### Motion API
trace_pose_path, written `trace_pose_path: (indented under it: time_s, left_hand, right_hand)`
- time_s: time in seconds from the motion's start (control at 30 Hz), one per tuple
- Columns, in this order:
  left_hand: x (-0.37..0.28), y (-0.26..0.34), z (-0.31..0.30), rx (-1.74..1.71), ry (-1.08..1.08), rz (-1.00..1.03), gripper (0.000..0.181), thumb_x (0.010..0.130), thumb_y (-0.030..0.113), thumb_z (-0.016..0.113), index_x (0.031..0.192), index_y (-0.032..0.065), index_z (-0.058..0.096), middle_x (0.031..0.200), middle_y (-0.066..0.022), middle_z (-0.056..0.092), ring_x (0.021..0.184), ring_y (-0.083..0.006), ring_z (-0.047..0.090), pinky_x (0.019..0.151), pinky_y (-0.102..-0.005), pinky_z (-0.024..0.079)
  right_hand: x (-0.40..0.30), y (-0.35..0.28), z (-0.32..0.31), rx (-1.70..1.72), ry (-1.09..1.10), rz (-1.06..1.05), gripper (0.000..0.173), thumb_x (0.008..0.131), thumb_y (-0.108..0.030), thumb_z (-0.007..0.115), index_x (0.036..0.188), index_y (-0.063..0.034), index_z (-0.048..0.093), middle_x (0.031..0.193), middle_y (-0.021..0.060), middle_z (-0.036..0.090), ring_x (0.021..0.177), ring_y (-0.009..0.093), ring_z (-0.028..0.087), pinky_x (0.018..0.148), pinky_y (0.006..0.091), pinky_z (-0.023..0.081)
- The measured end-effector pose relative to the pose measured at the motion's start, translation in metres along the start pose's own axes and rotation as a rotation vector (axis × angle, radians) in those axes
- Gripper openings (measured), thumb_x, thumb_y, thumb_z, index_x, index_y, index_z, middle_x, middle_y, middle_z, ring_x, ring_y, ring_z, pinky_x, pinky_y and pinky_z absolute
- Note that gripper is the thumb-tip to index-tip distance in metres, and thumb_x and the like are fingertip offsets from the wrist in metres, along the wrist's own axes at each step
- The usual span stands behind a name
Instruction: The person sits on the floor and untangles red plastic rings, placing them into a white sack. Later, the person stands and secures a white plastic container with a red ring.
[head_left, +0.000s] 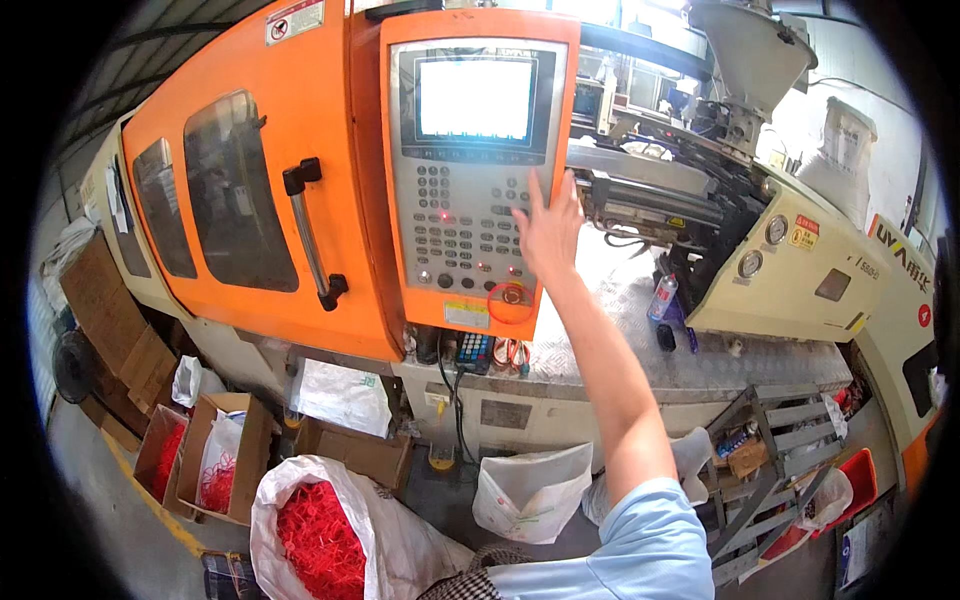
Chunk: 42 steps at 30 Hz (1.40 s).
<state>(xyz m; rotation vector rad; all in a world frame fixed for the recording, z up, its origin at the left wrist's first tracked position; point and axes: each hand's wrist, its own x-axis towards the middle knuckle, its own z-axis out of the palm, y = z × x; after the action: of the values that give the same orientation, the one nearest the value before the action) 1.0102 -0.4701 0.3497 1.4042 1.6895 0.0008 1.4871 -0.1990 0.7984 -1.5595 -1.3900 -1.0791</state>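
My right hand (551, 229) is raised to the control panel (480, 300) of an orange injection moulding machine. Its fingers are apart and hold nothing, spread over the panel's right edge. The thumb lies beside the keys at the right of the keypad (465, 236); whether a fingertip presses one I cannot tell. Above the keypad, the screen (474, 99) is lit, washed out by glare. A red ring (490, 313) surrounds the emergency stop button (513, 295) low on the panel. My left hand is out of view.
Left of the panel is an orange guard door (330, 97) with a metal handle (307, 232). Below stand a white sack (405, 540) of red plastic scraps (319, 540) and cardboard boxes (255, 450). A spray can (662, 298) rests on the machine bed; a grey metal rack (795, 420) is at right.
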Motion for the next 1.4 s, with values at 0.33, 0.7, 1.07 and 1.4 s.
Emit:
trace_pose_path:
  time_s: [0.33,0.7,1.07,1.4]
  left_hand:
    - [0.003,0.01,0.003,-0.035,0.026,-0.037,0.026,0.081,0.025,0.058,0.081,0.0005,0.065,0.07,-0.0149,0.064,0.067,-0.0221,0.064,0.063,-0.0339,0.049]
    - [-0.032,-0.008,0.014,-0.085,0.058,-0.112,0.027,0.082,0.025,0.058,0.083,-0.0002,0.065,0.07,-0.0151,0.064,0.068,-0.0222,0.064,0.063,-0.0343,0.049]
    - [-0.067,-0.018,0.024,-0.145,0.131,-0.22,0.027,0.082,0.025,0.058,0.084,-0.0008,0.065,0.07,-0.0153,0.064,0.069,-0.0224,0.064,0.064,-0.0347,0.049]
    - [-0.152,0.164,-0.064,-0.52,0.745,0.6,0.047,0.078,0.007,0.064,0.12,-0.0024,0.047,0.111,-0.0146,0.055,0.105,-0.0228,0.054,0.09,-0.0316,0.042]
  right_hand:
    - [-0.186,0.007,0.032,0.29,-0.294,0.546,0.034,0.082,-0.024,0.061,0.102,-0.0004,0.048,0.08,0.0138,0.062,0.065,0.033,0.062,0.059,0.0429,0.047]
    - [-0.193,-0.002,0.068,0.304,-0.237,0.644,0.023,0.085,-0.026,0.057,0.081,-0.003,0.053,0.064,0.0129,0.063,0.062,0.033,0.062,0.059,0.0422,0.047]
    - [-0.164,-0.005,0.063,0.453,-0.022,0.783,0.016,0.087,-0.015,0.056,0.084,-0.0003,0.053,0.066,0.0144,0.061,0.059,0.027,0.063,0.053,0.0356,0.048]
    - [-0.194,-0.175,-0.044,1.156,-0.085,-0.477,0.022,0.075,-0.003,0.062,0.096,0.003,0.058,0.084,0.0143,0.062,0.064,0.027,0.061,0.054,0.0328,0.05]
